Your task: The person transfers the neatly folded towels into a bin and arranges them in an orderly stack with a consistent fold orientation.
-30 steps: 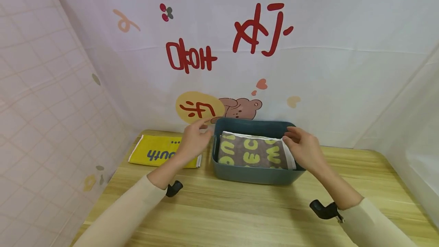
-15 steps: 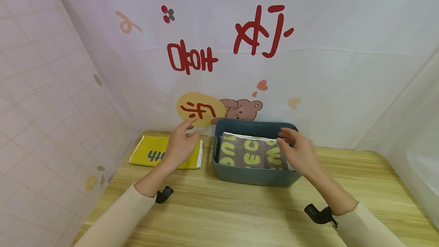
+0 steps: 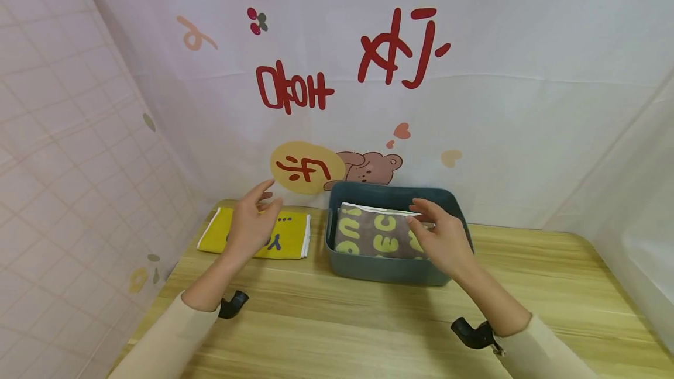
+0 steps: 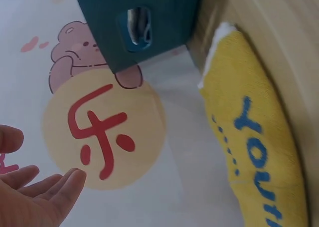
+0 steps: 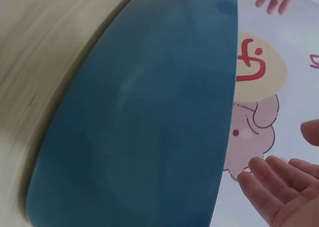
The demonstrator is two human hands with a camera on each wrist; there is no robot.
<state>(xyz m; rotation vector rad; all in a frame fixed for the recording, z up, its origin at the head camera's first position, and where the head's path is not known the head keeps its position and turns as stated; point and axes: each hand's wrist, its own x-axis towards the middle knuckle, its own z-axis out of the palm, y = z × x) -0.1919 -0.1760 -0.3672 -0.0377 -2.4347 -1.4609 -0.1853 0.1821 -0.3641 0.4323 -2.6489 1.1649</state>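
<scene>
A folded yellow towel (image 3: 292, 235) with blue lettering lies on the table, left of a blue-green plastic bin (image 3: 389, 271). Inside the bin rests a folded grey-brown towel (image 3: 368, 233) with yellow-green letters and a white edge. My left hand (image 3: 250, 221) hovers over the yellow towel, holding nothing, fingers relaxed and apart from the thumb. Over the bin's right part is my right hand (image 3: 439, 235), its fingers loose and holding nothing; it covers the right end of the grey-brown towel. In the left wrist view, the bin's end wall shows a handle slot (image 4: 138, 28).
The wooden table (image 3: 337, 326) extends in front of the bin and to its right. A white printed cloth (image 3: 500, 104) with red characters and a bear hangs behind, and a grid-patterned cloth (image 3: 63, 162) hangs at left. Black wrist mounts (image 3: 471, 332) jut from both sleeves.
My left hand has moved left from beside the bin to over the yellow towel. My right hand has shifted left from the bin's right rim to over the grey-brown towel. Both towels stay put.
</scene>
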